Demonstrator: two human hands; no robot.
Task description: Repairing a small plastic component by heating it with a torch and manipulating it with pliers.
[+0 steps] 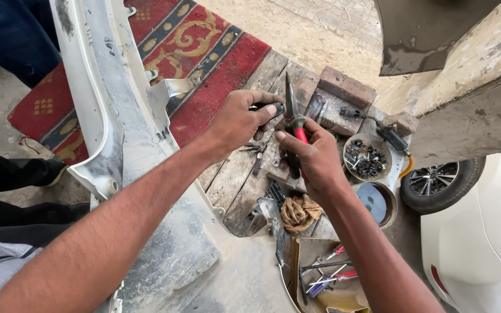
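**Two hands, one pair of pliers, over the plank bench**

Right hand [314, 159] was clenched round the red-handled pliers [293, 124], fingers wrapped on the grips, thumb laid along the red sleeve. Pliers stood nearly upright, dark nose pointing away from the person, above the wooden planks [244, 174]. Jaws looked shut or close to it; can't tell if anything sat btwn them.

Left hand [239, 119] was curled tight too, gripping a small black piece [268, 108] just beside the pliers' nose, touching or almost. What that piece was, couldn't make out.

Count: 2 hands, both the person's own. 1 pair of pliers. 1 bunch of keys [255, 148] lay on the planks right under the hands. 1 round bowl of dark clips and screws [366, 157] sat to the right, w/ 1 blue-lidded tin [375, 202] near it. 2 bricks [346, 87] at the far end of the bench. 1 rag knot [298, 211] below the right wrist. A tray nearer the person held several screwdrivers [326, 277], approx 4, exact no. unclear.

White bumper [117, 116] ran along the left, over a red patterned rug [204, 52]. White car w/ 1 wheel [436, 181] showing sat at right.
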